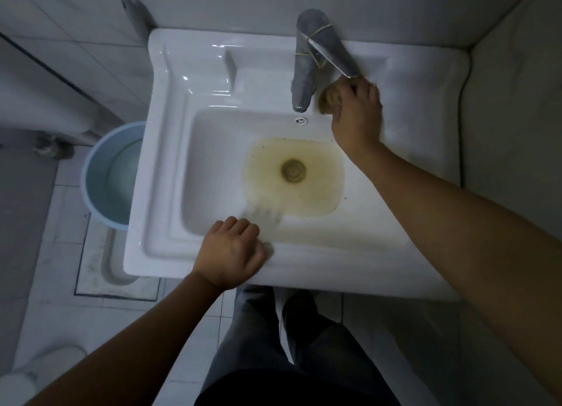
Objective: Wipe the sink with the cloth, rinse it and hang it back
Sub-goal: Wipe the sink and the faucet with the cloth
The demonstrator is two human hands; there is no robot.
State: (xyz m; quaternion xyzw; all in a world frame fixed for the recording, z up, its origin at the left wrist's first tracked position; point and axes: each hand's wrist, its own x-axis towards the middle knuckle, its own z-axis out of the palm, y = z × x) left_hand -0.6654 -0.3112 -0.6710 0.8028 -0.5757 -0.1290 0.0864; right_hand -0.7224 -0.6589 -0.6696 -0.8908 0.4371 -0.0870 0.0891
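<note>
One cloth (330,100) gripped in right hand (357,116) | left hand (232,250) curled on sink (304,271) rim

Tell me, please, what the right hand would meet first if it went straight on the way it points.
Probably the tap's lever, just beyond the right hand and its cloth; their relative height is unclear.
</note>
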